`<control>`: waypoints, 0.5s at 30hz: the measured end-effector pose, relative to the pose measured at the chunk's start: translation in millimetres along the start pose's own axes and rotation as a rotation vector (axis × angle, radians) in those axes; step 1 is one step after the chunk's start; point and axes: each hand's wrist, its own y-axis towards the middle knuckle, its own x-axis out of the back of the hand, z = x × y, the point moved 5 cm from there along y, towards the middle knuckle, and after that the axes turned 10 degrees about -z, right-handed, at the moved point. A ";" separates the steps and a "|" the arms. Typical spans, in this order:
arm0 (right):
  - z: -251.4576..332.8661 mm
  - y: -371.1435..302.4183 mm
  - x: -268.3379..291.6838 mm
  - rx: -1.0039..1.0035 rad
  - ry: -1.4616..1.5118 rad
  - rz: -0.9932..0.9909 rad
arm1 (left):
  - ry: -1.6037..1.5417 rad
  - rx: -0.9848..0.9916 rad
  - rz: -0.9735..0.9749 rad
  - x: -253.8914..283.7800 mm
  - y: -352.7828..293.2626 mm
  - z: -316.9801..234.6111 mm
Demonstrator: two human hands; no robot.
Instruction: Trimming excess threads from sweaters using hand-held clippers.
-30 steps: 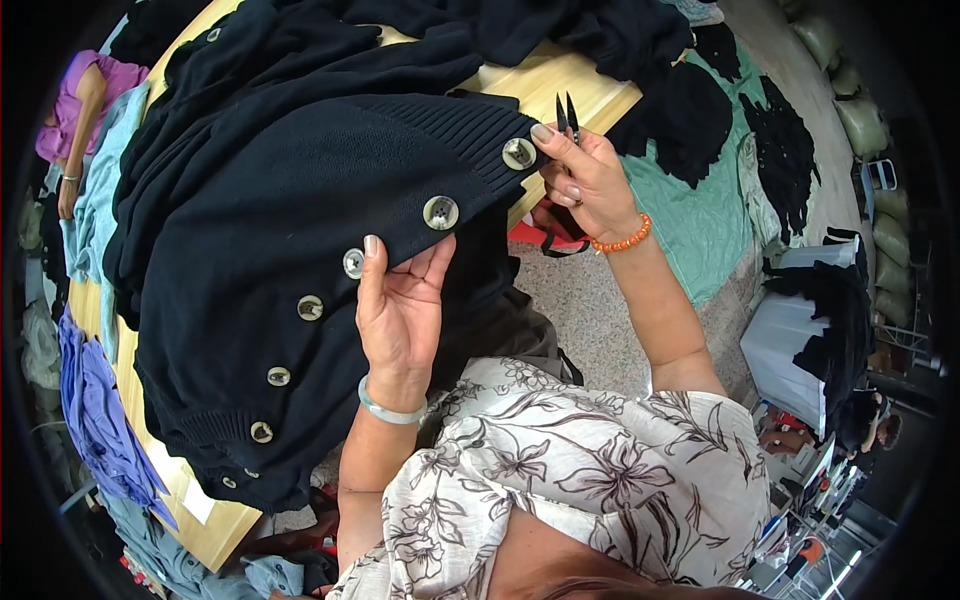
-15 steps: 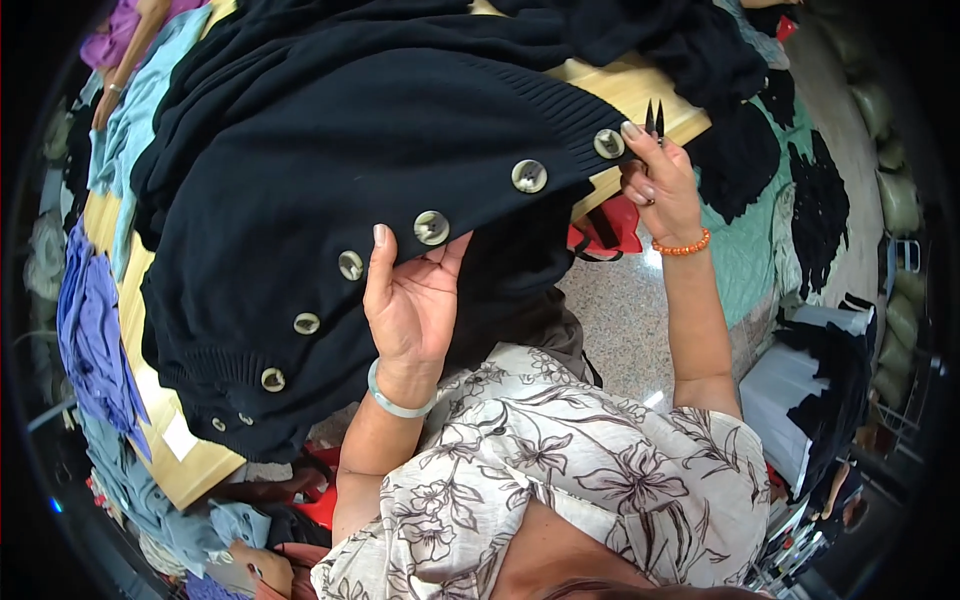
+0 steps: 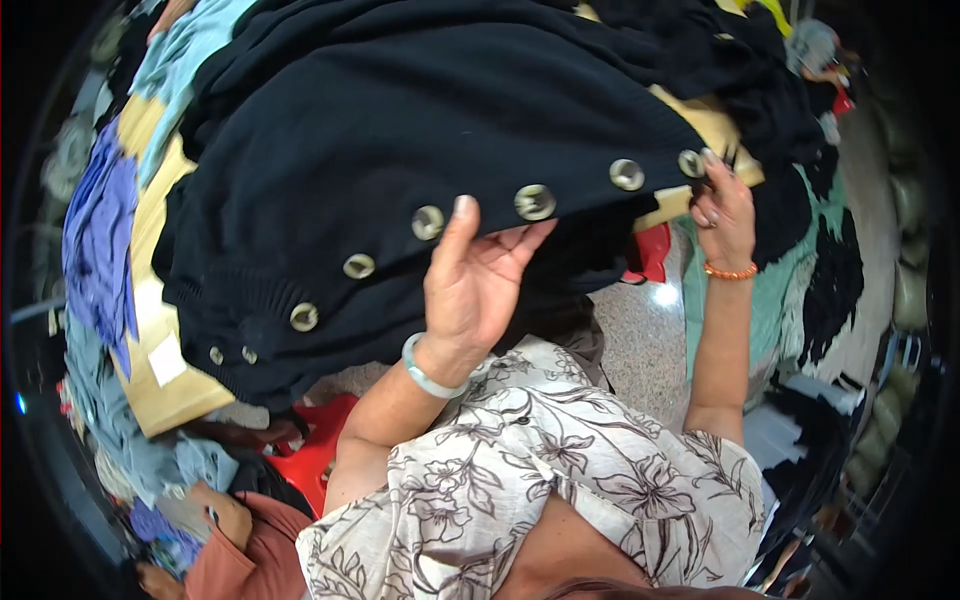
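A black knit cardigan [image 3: 400, 130] with several large marbled buttons lies spread in front of me, its button edge drawn out toward the right. My left hand [image 3: 475, 290] is at the middle of that edge, palm up, the fingers passing behind the cloth and the thumb raised beside a button [image 3: 428, 222]. Up at the ribbed right corner, my right hand [image 3: 725, 215] pinches the cloth by the end button [image 3: 691, 163]. Dark pointed tips of small thread snips [image 3: 729, 157] stick up from this same hand, blurred; their handles are hidden.
Under the cardigan is a pale wooden table [image 3: 185, 400]. Purple [image 3: 100, 240] and light blue garments [image 3: 180, 60] hang over its left side. A red stool [image 3: 315, 455] stands below; beside it a person in a rust-coloured sleeve [image 3: 245, 560] sits close. Green cloth [image 3: 705, 300] lies at right.
Both hands and the cardigan's button edge sit farther right in the picture, and the whole view has shifted. The left hand has its thumb by a button as before; the right still pinches the corner.
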 end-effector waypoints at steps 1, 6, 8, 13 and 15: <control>0.0 1.3 2.8 -0.004 0.011 0.013 | 0.018 -0.023 -0.006 -0.8 -0.9 -1.6; -2.8 11.2 13.0 -0.011 0.006 0.122 | 0.085 -0.175 0.018 12.7 -9.6 -17.6; -5.5 14.4 13.5 -0.013 0.015 0.144 | 0.085 -0.221 0.018 14.0 -17.4 -23.8; -6.2 23.8 19.8 -0.014 0.022 0.151 | 0.058 -0.276 -0.096 29.4 -28.1 -49.7; -4.8 22.5 16.7 -0.006 0.010 0.169 | 0.058 -0.286 -0.122 31.7 -31.3 -53.8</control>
